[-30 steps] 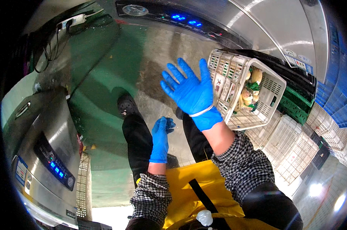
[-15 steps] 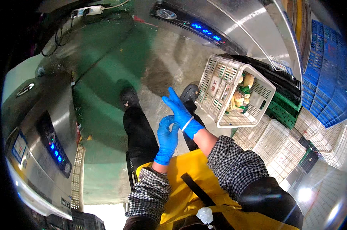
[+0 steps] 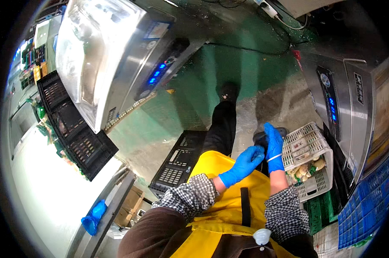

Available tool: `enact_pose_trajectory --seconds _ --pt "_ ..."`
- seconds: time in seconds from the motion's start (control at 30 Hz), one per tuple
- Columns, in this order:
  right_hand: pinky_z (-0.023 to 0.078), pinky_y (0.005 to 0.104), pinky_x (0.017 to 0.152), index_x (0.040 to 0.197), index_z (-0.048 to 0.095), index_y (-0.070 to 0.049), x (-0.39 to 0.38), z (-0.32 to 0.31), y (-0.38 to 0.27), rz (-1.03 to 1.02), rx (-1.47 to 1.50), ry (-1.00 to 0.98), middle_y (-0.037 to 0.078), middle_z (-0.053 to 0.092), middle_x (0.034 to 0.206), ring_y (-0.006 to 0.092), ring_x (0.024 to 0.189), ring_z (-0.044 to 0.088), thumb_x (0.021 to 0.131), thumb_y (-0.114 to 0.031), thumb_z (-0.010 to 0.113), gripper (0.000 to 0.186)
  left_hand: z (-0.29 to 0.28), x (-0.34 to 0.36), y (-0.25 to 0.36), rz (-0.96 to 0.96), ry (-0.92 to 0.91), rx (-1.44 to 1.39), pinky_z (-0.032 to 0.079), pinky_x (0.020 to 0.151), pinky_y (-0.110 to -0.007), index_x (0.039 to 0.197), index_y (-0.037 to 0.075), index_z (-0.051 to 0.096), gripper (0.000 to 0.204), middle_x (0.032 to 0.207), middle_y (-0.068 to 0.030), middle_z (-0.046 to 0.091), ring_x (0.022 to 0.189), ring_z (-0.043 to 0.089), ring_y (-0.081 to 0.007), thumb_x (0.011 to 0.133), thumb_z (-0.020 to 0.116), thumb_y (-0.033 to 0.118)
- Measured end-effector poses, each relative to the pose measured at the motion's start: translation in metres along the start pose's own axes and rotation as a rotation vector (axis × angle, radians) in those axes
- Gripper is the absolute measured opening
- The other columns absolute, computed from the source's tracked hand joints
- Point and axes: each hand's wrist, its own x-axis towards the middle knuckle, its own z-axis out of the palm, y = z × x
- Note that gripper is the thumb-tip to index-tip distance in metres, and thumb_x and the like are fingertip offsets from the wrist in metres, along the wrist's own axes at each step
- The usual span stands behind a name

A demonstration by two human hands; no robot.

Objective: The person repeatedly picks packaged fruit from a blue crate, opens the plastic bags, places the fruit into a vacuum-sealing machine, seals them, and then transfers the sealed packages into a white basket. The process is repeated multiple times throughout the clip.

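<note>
Both my hands wear blue gloves and meet in front of my yellow apron (image 3: 222, 202). My left hand (image 3: 244, 164) is closed, its fingertips bent together against the palm side of my right hand; what they pinch, if anything, is hidden. My right hand (image 3: 273, 144) points forward with its fingers stretched out and nothing visible in it. A white band (image 3: 274, 158) circles the right glove at the wrist. Just right of that hand a white plastic crate (image 3: 304, 142) contains several pale, bagged food pieces (image 3: 305, 171) with green on them.
Steel machines with blue displays stand at left (image 3: 130, 81) and right (image 3: 351, 99). A black crate (image 3: 177, 167) sits by my left leg. Blue crates (image 3: 368, 198) and a green crate (image 3: 319, 213) are at lower right. Blue gloves or bags (image 3: 94, 217) lie on a ledge. A cable crosses the floor.
My view has swung left, bringing the left machine, a bright white surface and black crates into sight. The hands stay together; the left fingers have moved from near the right wrist toward the palm.
</note>
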Motion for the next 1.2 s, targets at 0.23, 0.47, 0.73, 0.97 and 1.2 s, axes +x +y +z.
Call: enact_pose_trajectory --seconds 0.23,0.47,0.73,0.97,1.2 --pt "0.043 0.0315 0.082 0.108 0.057 -0.003 0.000 0.002 -0.028 -0.036 -0.338 -0.179 0.012 0.058 0.106 0.0217 0.095 0.055 0.089 -0.021 0.047 0.028 -0.006 0.030 0.072 0.575 0.012 0.545 0.043 0.066 -0.041 0.090 0.004 0.059 0.023 0.086 -0.0166 0.056 0.078 0.054 -0.0344 0.070 0.063 0.013" --pt "0.029 0.0499 0.097 0.127 0.043 -0.018 -0.033 0.044 -0.058 -0.525 -1.708 -0.142 0.011 0.042 0.132 0.0303 0.119 0.041 0.085 -0.030 0.040 0.044 -0.029 0.032 0.112 0.558 -0.064 0.722 0.042 0.060 -0.043 0.077 0.007 0.061 0.012 0.075 -0.0150 0.058 0.070 0.055 -0.0347 0.068 0.061 0.016" --pt "0.004 0.0590 0.103 0.136 0.029 -0.015 -0.047 0.047 -0.058 -0.708 -1.815 0.051 0.010 0.018 0.145 0.0323 0.134 0.013 0.083 -0.039 0.041 0.059 -0.010 0.036 0.126 0.545 -0.267 0.838 0.046 0.063 -0.040 0.079 0.005 0.065 0.014 0.079 -0.0150 0.061 0.073 0.058 -0.0338 0.067 0.065 0.010" --pt "0.001 0.0580 0.104 0.136 0.029 -0.009 -0.076 0.030 -0.101 -0.678 -1.708 -0.095 0.009 0.014 0.146 0.0304 0.135 0.008 0.085 -0.037 0.039 0.059 0.000 0.050 0.111 0.182 -0.390 0.618 0.048 0.068 -0.036 0.086 0.002 0.064 0.017 0.085 -0.0167 0.063 0.077 0.061 -0.0310 0.071 0.064 0.010" --pt "0.003 0.0565 0.105 0.133 0.034 -0.006 -0.055 0.002 -0.109 -0.671 -1.749 -0.084 0.009 0.018 0.145 0.0297 0.135 0.011 0.085 -0.030 0.037 0.054 0.043 0.040 0.113 0.181 -0.119 0.633 0.046 0.067 -0.033 0.083 0.002 0.062 0.011 0.083 -0.0154 0.061 0.075 0.060 -0.0287 0.079 0.060 0.012"
